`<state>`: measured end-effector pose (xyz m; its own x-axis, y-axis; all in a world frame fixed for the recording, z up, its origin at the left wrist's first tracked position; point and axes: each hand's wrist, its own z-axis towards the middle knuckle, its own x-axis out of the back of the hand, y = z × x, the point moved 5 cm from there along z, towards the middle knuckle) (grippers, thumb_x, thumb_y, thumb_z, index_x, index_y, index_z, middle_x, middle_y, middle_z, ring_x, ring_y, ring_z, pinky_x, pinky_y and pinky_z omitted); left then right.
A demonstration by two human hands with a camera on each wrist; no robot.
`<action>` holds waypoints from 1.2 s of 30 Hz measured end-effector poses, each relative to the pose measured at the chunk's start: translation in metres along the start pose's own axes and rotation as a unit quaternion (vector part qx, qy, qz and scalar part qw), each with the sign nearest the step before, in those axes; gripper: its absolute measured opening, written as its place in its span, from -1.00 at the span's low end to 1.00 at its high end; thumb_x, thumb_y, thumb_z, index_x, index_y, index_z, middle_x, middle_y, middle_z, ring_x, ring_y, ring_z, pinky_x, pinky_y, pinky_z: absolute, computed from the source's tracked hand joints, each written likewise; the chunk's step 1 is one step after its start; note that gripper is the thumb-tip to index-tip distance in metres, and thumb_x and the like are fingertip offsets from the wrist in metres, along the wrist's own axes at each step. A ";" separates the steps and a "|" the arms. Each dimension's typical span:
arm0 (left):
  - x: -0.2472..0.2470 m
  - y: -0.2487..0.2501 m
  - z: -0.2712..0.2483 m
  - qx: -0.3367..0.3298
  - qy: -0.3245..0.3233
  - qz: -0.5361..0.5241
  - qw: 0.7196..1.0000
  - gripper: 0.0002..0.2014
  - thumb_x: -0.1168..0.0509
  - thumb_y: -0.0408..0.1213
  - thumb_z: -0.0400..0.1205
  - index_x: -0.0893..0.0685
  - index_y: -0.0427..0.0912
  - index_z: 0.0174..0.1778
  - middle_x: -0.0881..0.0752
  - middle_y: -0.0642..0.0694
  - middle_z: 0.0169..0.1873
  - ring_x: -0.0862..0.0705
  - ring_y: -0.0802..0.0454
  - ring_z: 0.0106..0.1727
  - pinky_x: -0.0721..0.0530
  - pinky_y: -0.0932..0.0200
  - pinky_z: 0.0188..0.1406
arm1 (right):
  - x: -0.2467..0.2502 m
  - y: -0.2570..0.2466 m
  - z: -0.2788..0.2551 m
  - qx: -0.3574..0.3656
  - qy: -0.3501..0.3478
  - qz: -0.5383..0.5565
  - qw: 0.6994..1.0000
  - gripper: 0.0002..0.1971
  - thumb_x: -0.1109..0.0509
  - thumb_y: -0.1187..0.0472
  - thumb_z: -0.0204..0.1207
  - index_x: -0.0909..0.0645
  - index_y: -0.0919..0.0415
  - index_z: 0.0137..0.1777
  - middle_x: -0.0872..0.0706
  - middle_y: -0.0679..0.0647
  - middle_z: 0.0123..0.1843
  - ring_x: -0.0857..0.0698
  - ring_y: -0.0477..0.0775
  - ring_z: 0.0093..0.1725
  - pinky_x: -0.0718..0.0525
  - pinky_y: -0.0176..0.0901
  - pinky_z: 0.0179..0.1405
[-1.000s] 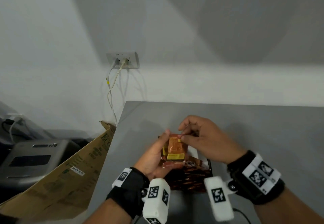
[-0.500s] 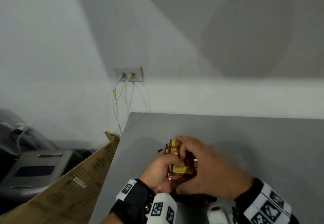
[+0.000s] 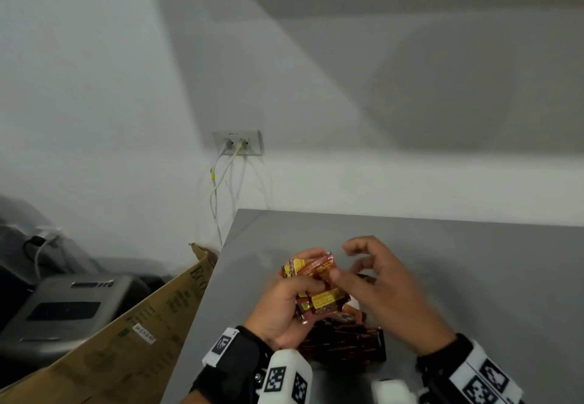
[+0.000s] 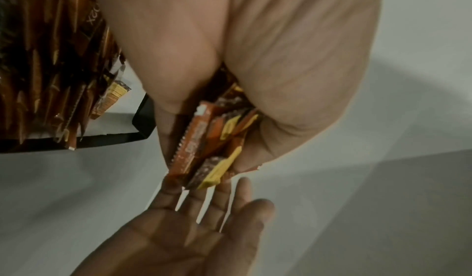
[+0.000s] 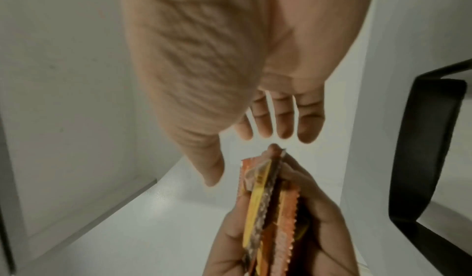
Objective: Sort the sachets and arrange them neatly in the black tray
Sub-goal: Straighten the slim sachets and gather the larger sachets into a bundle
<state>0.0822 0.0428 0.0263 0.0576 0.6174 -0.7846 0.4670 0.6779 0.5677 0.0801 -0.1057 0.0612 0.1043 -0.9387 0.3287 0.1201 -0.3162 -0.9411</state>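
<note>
My left hand [image 3: 294, 296] grips a stack of orange, yellow and brown sachets [image 3: 311, 283] above the black tray [image 3: 380, 348]. The same stack [image 4: 212, 145] shows edge-on between thumb and fingers in the left wrist view, and as the stack [image 5: 268, 195] in the right wrist view. My right hand [image 3: 369, 274] hovers just right of the stack, fingers loosely spread, holding nothing. In the right wrist view its fingers [image 5: 283, 118] hang relaxed above the stack. The tray is filled with dark brown sachets [image 3: 344, 340], and several [image 4: 46, 62] overhang its rim [image 4: 143, 118].
The grey table [image 3: 442, 261] runs to the white wall behind. Off the table's left edge leans a cardboard sheet [image 3: 110, 340], with a grey machine [image 3: 66, 305] beyond it. A wall socket [image 3: 237, 142] with cables sits above the table's corner.
My right hand has come off the stack and moved right with its fingers spread. My left hand keeps hold of the sachets, now fanned slightly. The head view has tilted upward.
</note>
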 end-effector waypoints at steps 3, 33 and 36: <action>-0.005 0.003 -0.001 -0.024 -0.010 0.019 0.999 -0.43 -0.33 -0.66 0.34 -0.68 -0.26 0.30 -0.69 -0.52 0.09 -0.75 -0.38 -0.01 -0.76 -0.12 -0.19 | -0.006 0.001 0.000 -0.002 -0.017 0.025 1.000 -0.66 -0.66 -0.03 0.40 -0.70 -0.23 0.16 -0.78 -0.08 -0.05 -0.80 0.00 -0.07 -0.77 -0.06 -0.08; 0.021 0.020 0.003 -0.077 0.095 0.085 0.989 -0.83 -0.38 -0.42 0.50 -0.64 -0.21 -0.02 -0.73 -0.39 -0.09 -0.72 -0.25 -0.20 -0.70 -0.09 -0.21 | 0.010 0.007 0.010 -0.102 0.046 0.210 0.971 -0.68 -0.32 0.63 0.52 -0.72 0.21 -0.01 -0.82 0.24 -0.08 -0.85 0.35 -0.19 -0.85 0.25 -0.10; 0.024 0.023 0.004 -0.090 0.109 0.105 0.984 -0.88 -0.37 -0.46 0.56 -0.62 -0.21 -0.05 -0.72 -0.40 -0.13 -0.69 -0.24 -0.27 -0.65 -0.04 -0.26 | 0.011 0.004 0.016 -0.084 0.082 0.139 0.983 -0.81 -0.41 0.52 0.50 -0.64 0.25 -0.25 -0.78 0.33 -0.17 -0.81 0.29 -0.23 -0.77 0.06 -0.21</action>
<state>0.0978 0.0712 0.0194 -0.0647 0.8087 -0.5846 0.2997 0.5745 0.7616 0.0973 -0.1152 0.0624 -0.0529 -0.9973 0.0516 -0.0568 -0.0486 -0.9972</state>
